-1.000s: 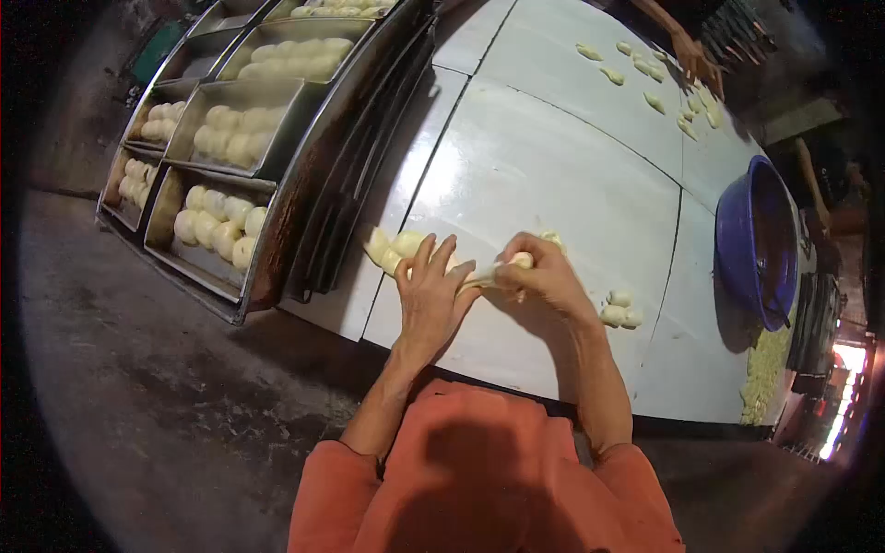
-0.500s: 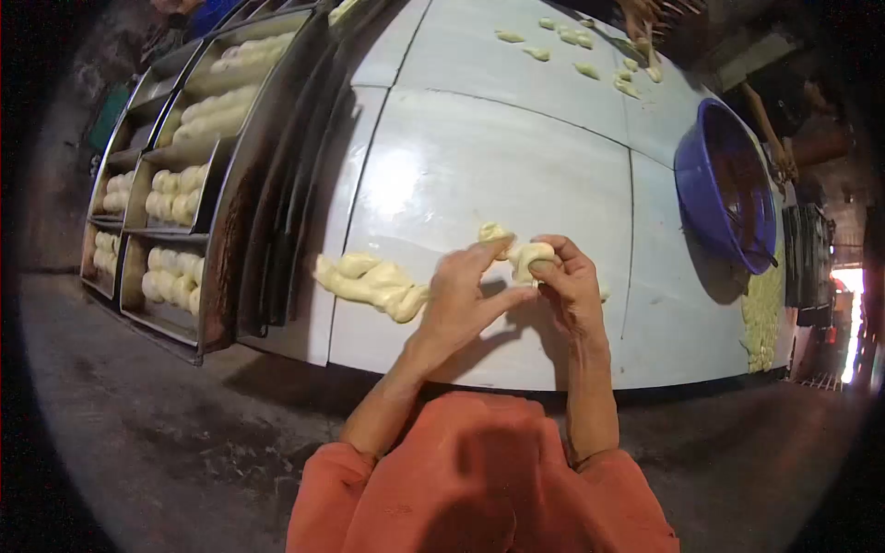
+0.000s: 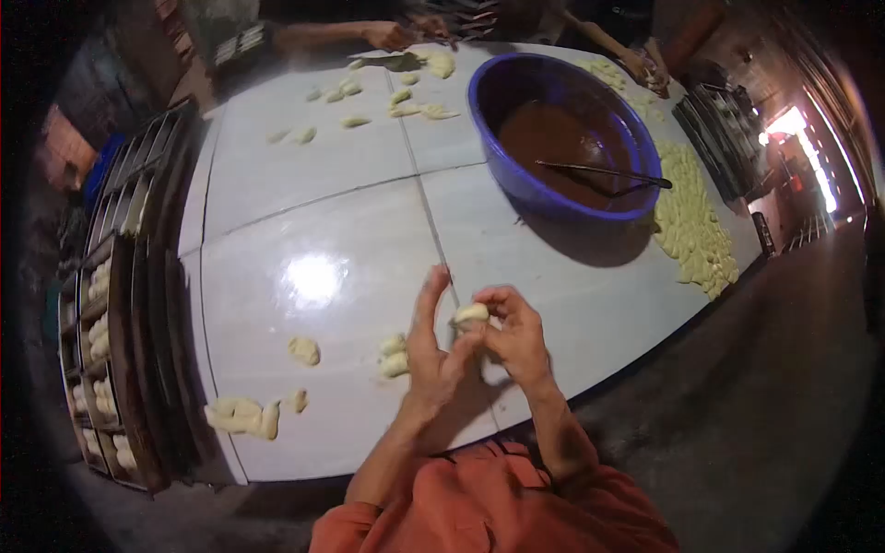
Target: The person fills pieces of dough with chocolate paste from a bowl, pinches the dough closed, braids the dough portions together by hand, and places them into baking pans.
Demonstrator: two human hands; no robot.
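A small pale piece of dough (image 3: 472,313) sits between the thumb and fingers of my right hand (image 3: 518,339). My left hand (image 3: 431,355) is just left of it, fingers stretched up and thumb apart, close to the dough. Beside the left wrist, small dough rolls (image 3: 394,365) lie on the white tabletop (image 3: 359,240). Farther left are a round dough lump (image 3: 303,350) and a longer, uneven strip of dough (image 3: 241,417).
A purple tub (image 3: 516,189) of brown filling with a dark stick (image 3: 604,173) stands at the back right. Many flattened dough pieces (image 3: 691,221) cover the right edge. Trays of dough (image 3: 101,369) are stacked left. Other people's hands (image 3: 387,35) work across the table.
The view has swung right, bringing the tub nearer the middle. My left fingers have straightened and spread. The right hand still holds dough, now looking smaller and more compact.
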